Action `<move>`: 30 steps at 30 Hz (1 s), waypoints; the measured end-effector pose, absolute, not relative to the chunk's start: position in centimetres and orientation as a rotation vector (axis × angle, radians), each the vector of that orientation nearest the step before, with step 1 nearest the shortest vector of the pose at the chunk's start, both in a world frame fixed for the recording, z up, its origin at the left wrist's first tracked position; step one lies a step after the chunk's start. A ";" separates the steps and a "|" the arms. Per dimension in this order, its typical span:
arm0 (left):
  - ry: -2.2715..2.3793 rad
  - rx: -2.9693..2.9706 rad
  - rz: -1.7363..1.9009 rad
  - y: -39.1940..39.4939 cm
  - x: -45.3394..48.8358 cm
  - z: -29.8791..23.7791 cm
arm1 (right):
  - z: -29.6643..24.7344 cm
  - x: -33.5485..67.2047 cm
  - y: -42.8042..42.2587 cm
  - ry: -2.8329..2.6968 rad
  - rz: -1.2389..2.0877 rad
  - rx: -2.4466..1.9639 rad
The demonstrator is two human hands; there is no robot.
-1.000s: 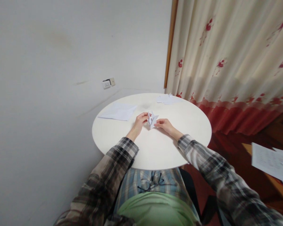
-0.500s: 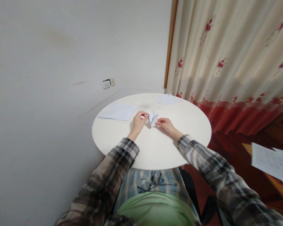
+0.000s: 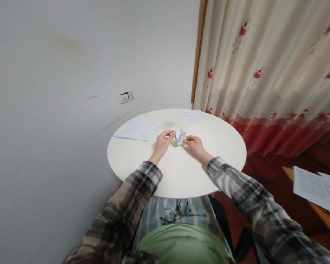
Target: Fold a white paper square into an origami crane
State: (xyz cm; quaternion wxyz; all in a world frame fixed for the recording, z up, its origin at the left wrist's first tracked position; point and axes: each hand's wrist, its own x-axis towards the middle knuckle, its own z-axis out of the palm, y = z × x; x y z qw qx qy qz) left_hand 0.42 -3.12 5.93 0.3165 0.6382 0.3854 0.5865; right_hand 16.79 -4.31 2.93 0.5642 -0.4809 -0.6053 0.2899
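A small folded piece of white paper (image 3: pixel 180 138), with pointed flaps like an origami crane, is held between both hands just above the round white table (image 3: pixel 178 172). My left hand (image 3: pixel 164 142) pinches its left flap between thumb and fingertips. On the other side, my right hand (image 3: pixel 194 144) grips the lower right part of the paper, fingers curled. One pointed tip stands up between the hands. The finer folds are too small to make out.
White paper sheets (image 3: pixel 137 130) lie on the table's left side. Smaller paper pieces (image 3: pixel 192 116) sit at its far edge. A wall with a socket (image 3: pixel 123 98) borders the left, a curtain (image 3: pixel 264 73) the right. Printed sheets (image 3: pixel 316 189) rest on a wooden surface at right.
Both hands and the folded paper have shifted slightly to the right and away from me. The left hand's fingertips are a bit closer to the paper's middle.
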 end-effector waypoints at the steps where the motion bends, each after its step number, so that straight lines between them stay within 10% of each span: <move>1: 1.018 1.658 1.555 -3.1 0.4 5.9 | 2.9 16.8 -4.4 -1.434 0.667 -1.127; 30: 0.844 1.335 1.522 -3.0 0.3 5.3 | 2.6 16.6 -4.5 -1.497 0.671 -1.090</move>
